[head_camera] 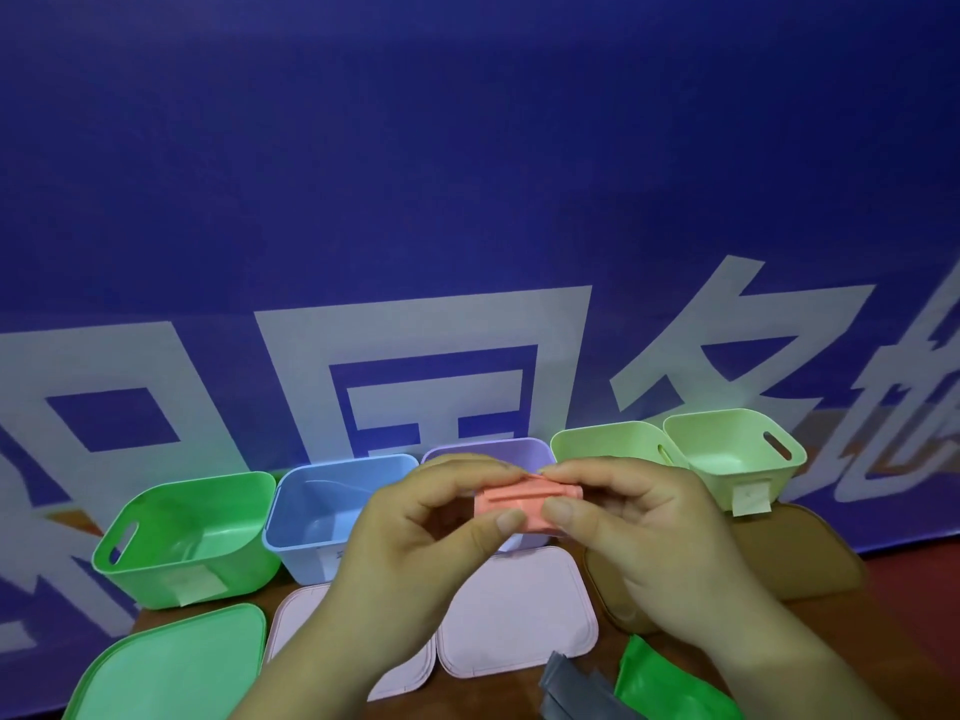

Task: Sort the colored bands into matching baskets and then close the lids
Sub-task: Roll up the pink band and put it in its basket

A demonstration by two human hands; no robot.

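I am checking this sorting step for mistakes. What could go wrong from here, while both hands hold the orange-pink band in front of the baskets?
1. The orange-pink band, pinched by the left hand and the right hand, matches no basket in view, so it may land wrongly in the purple basket behind it.
2. The green band at lower right could go into a pale green basket instead of the darker green basket.

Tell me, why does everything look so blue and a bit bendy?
Head view: the big blue printed banner fills the back and everything looks bluish and dim, even the left hand and right hand pinching the flat coral band; the wide lens makes the far-right pale green plastic basket lean; the grey folded band at the bottom edge is blurry.
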